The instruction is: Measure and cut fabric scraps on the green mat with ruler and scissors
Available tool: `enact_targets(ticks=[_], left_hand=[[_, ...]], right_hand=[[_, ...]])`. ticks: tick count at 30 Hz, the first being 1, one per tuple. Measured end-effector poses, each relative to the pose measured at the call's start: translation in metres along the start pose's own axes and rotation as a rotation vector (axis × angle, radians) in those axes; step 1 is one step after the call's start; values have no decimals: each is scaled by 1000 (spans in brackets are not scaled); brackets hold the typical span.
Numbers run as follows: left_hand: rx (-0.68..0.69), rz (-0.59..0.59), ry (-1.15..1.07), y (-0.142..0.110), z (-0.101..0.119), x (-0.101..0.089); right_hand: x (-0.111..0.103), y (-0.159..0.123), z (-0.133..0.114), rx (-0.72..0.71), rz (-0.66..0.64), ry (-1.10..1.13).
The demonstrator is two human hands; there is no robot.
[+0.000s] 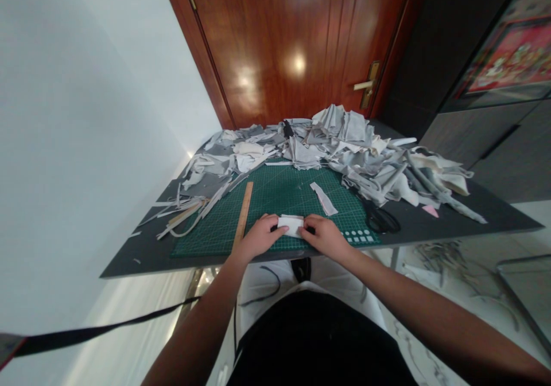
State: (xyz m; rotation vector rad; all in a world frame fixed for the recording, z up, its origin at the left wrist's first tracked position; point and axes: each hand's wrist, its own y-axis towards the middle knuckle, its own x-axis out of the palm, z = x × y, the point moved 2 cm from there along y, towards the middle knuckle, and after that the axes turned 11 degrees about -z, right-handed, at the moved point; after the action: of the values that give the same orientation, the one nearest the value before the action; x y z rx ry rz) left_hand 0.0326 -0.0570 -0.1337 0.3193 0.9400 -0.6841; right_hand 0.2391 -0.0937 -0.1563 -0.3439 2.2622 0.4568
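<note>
A small white folded piece (291, 226), fabric by its look, lies between my two hands near the front edge of the green cutting mat (284, 191). My left hand (262, 236) pinches its left end, thumb on top. At the right end, my right hand (322, 234) grips it in the same way, fingers curled. Just left of my left hand lies a wooden ruler (244, 214), pointing away from me. A pale strip of fabric (323, 199) rests on the mat beyond my right hand.
Heaped grey and white fabric scraps (353, 139) cover the back of the dark table (129, 260). Narrow strips (189, 214) lie at the left. Black-handled scissors (383, 221) sit by the mat's right edge. A wooden door (293, 42) stands behind, a white wall (107, 76) at left.
</note>
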Motion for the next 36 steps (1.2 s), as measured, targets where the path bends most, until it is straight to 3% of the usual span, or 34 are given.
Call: enact_targets(ticks=[6,11,15,19,25,30,36], left_hand=[[-159,174,22,10,-3,14],[-183,105,217,11,4,16],[-226,66,232,18,8,14],[-246,89,129,25,10,9],[-151,89,-80,28,7,8],[4,145,-366,23,0,10],[25,175,-567,21,-4,12]], right_hand=[[8,11,-6,158,44,-231],[11,17,-11,258,8,-346],[8,19,-12,305,-14,-327],[4,21,-6,247,3,-189],[-1,32,10,60,-56,78],[-4,33,13,11,-60,209],[-1,31,16,-19,-53,561]])
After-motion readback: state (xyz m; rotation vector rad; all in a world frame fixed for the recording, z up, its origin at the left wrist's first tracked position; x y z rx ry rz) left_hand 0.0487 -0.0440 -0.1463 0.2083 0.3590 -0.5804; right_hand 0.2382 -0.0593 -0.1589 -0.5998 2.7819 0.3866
